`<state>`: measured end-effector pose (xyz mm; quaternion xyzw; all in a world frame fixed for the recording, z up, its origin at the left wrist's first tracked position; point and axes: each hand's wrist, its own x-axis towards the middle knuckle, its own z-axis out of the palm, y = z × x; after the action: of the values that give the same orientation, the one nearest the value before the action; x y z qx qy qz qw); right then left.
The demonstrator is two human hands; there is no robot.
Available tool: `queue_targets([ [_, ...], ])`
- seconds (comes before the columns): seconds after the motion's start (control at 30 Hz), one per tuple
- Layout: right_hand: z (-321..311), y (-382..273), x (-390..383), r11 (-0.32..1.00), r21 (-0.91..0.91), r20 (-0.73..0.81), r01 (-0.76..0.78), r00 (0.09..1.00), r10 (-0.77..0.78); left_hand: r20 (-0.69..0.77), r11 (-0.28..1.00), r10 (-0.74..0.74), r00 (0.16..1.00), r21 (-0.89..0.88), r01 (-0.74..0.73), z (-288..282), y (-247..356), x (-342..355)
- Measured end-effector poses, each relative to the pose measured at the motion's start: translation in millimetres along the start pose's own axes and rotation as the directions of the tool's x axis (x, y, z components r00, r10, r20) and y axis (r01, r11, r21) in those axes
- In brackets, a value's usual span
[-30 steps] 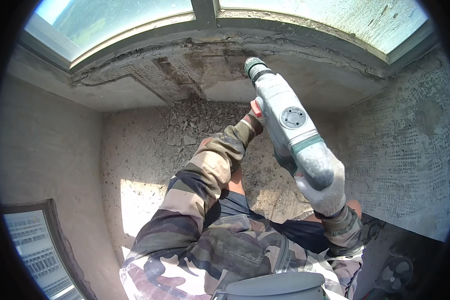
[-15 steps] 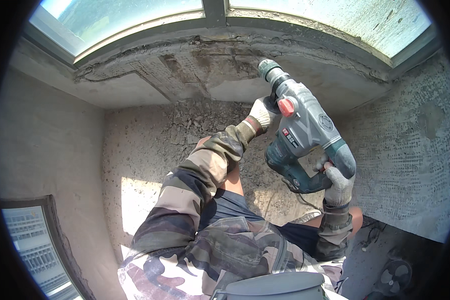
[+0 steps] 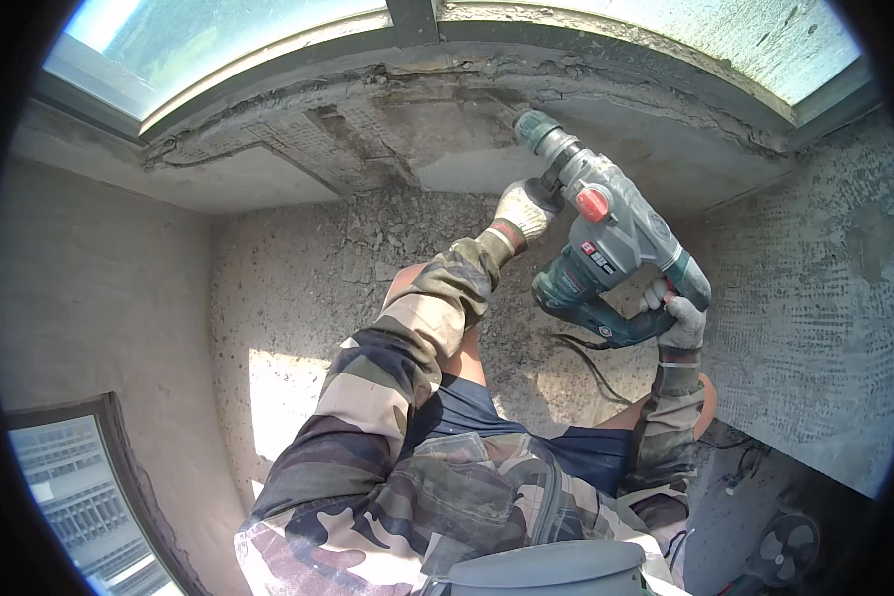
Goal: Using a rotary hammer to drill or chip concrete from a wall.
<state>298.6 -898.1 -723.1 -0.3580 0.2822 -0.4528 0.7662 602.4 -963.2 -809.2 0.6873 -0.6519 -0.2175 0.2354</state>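
A grey and green rotary hammer (image 3: 621, 214) with a red knob is held in front of me, tilted, its chuck end toward the chipped wall (image 3: 422, 129) below the window. My left hand (image 3: 524, 209), in a pale knit glove, is closed round the side handle (image 3: 548, 189) just behind the chuck. My right hand (image 3: 680, 320), also gloved, grips the rear handle (image 3: 693, 283). A dark bit seems to reach from the chuck to the wall; its tip is hard to make out. From the tool's lower end hangs a black cord (image 3: 596, 372).
Broken rubble (image 3: 392, 233) lies on the floor at the wall's foot. A rough plastered wall (image 3: 785, 298) stands close on the right. At the lower right are a fan (image 3: 788, 548) and some cables (image 3: 745, 462). A second window (image 3: 89, 497) is at the lower left.
The rotary hammer's rear end and my right hand have moved up and away from my body. My left hand has shifted slightly, still on the side handle. More of the cord shows.
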Motion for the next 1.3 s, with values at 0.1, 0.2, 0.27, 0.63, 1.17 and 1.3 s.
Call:
queue_targets([
  [0.1,13.0,-17.4,-7.1,0.993,-0.118,-0.124,0.006,0.992,-0.02,0.072,0.948,0.211,0.975,0.227,-0.222,-11.5,23.2,-4.1],
  [0.2,21.8,-29.2,-10.2,0.923,-0.378,-0.041,0.07,0.995,-0.092,0.099,0.978,0.098,0.99,0.172,-0.114,-25.4,39.4,-15.3],
  [0.27,27.7,-27.5,-16.6,0.92,-0.392,-0.119,0.025,0.99,-0.077,0.095,0.937,0.177,0.98,0.29,-0.197,-21.9,31.3,-15.8],
  [0.63,15.4,3.0,-12.8,0.999,-0.013,-0.117,0.035,0.992,-0.036,0.037,0.975,0.132,0.991,0.177,-0.136,-10.3,0.8,-13.6],
  [1.17,32.0,-23.6,-42.7,0.981,-0.181,-0.139,0.063,0.986,-0.089,-0.011,0.977,0.156,0.988,0.152,-0.152,-3.3,22.2,-21.4],
  [1.3,11.0,-12.9,-22.0,0.999,-0.049,-0.102,0.002,0.995,-0.007,-0.104,0.938,0.234,0.967,0.285,-0.197,7.8,-9.4,-15.7],
])
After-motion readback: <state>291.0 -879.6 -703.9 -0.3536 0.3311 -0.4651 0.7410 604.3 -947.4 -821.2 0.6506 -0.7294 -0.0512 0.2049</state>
